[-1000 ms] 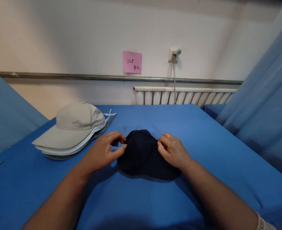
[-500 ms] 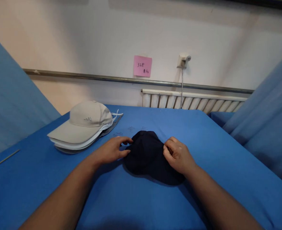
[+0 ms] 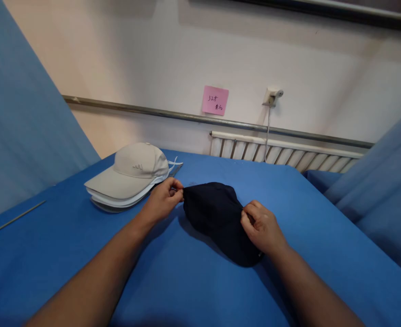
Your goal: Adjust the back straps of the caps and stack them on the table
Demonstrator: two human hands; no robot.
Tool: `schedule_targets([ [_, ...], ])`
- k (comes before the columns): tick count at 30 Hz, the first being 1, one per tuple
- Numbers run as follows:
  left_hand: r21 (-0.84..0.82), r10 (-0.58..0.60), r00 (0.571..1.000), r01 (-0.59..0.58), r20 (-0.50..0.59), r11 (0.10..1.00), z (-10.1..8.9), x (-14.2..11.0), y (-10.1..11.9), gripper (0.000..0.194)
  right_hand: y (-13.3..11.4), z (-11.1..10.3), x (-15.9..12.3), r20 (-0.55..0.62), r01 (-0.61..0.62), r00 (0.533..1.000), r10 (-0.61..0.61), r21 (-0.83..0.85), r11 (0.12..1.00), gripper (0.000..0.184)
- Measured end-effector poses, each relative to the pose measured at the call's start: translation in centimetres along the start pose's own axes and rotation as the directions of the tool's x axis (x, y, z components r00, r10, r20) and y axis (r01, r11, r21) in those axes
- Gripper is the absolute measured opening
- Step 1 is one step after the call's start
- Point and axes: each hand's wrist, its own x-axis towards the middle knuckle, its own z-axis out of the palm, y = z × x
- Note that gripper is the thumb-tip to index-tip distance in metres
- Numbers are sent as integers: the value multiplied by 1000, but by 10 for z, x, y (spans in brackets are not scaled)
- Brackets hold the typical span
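Note:
A dark navy baseball cap (image 3: 214,209) is held at the middle of the blue-covered table (image 3: 187,281), its brim pointing toward the lower right. My left hand (image 3: 164,197) pinches the cap's back edge between thumb and fingers and pulls it out to a point. On the other side, my right hand (image 3: 262,225) is closed on the cap's edge near the brim. Beyond my left forearm lies a stack of caps with a beige baseball cap (image 3: 135,165) on top and white and grey ones under it.
A thin stick (image 3: 14,220) lies at the table's left. Blue curtains hang at both sides, the left curtain (image 3: 26,122) nearer the caps. Behind the table are a radiator (image 3: 282,152), a metal rail (image 3: 173,116), a pink note (image 3: 215,100) and a plugged socket (image 3: 271,97).
My left hand has closed on the navy cap's back edge and drawn it outward and up; before, its fingers were apart beside it. My right hand keeps its grip. The view has shifted slightly.

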Motion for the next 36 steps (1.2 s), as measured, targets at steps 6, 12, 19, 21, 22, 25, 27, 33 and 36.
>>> schedule_targets([
  [6, 123, -49, 998, 42, 50, 992, 5, 1, -4, 15, -2, 5, 0, 24, 1, 1000, -1, -12, 1000, 22],
  [12, 140, 110, 990, -122, 90, 983, 0, -4, 3, 27, -3, 6, -1, 28, 0, 1000, 0, -11, 1000, 20],
  [19, 140, 99, 993, -107, 63, 984, 9, -2, 2, 16, -3, 10, -1, -19, -21, 1000, 21, -2, 1000, 22],
  [21, 115, 82, 997, -81, -6, 990, 9, -2, 4, 15, -2, 11, -2, -35, -26, 999, 26, -9, 1000, 22],
  [22, 108, 85, 996, -83, -10, 991, 8, -3, 5, 15, -2, 12, -2, -41, -29, 999, 28, -13, 999, 22],
  [25, 146, 207, 975, -217, 83, 965, 4, -8, 15, 14, -2, 14, -2, -54, -35, 998, 34, -22, 999, 21],
  [27, 194, 328, 926, -362, 184, 912, 4, -13, 22, 25, -2, 14, -2, -53, -32, 998, 30, -22, 999, 22],
  [33, 355, 382, 891, -450, 245, 820, 15, -20, 35, 22, -3, 14, -1, -55, -28, 998, 27, -11, 1000, 21],
  [36, 363, 376, 902, -430, 214, 827, 18, -19, 35, 16, -3, 15, 0, -57, -19, 998, 18, -8, 1000, 21],
])
